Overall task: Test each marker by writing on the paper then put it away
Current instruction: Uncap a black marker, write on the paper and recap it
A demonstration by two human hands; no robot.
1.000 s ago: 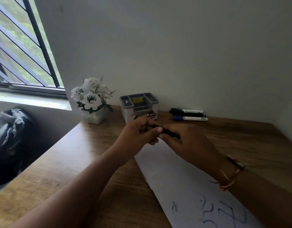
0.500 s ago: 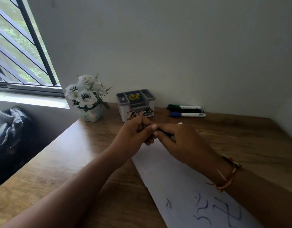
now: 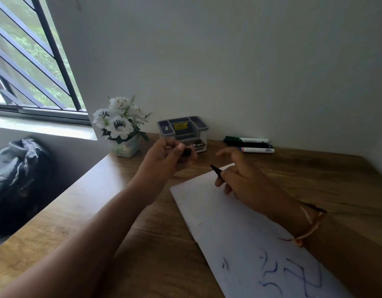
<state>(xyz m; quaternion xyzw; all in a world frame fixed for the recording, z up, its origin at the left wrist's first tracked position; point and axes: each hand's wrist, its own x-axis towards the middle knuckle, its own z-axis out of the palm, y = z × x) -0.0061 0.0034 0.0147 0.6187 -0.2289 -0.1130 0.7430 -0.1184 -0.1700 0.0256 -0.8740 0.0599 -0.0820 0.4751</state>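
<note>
Here, a black marker (image 3: 216, 171) is held in the right hand (image 3: 243, 179), gripped between the thumb and curled fingers, with the forefinger raised and loose. Its bare tip is pointed up and to the left, above the far corner of the paper (image 3: 207, 203). A black cap (image 3: 187, 152) is pinched in the left hand (image 3: 164, 155) between thumb and fingers, and is kept clear of the marker, with a gap seen between the two. Both hands are raised above the desk (image 3: 99, 201).

The paper is laid slantwise on the desk, under the right forearm, and blue scribbles (image 3: 293, 276) are seen on its near end. A thread band (image 3: 310, 226) is worn on the right wrist.

A grey organiser (image 3: 182, 131) with several compartments is stood at the back of the desk against the wall, just behind the left hand. To its right, three more capped markers are laid side by side along the wall: a green one (image 3: 246, 139) at the back, a dark one (image 3: 250, 145) in the middle and a blue one (image 3: 256, 150) nearest. To the left of the organiser a pot (image 3: 126, 146) of white flowers (image 3: 119, 121) is set at the desk's corner. A barred window (image 3: 24, 61) is seen at the upper left, and a dark bag (image 3: 18, 179) is slumped below it, beside the desk.
</note>
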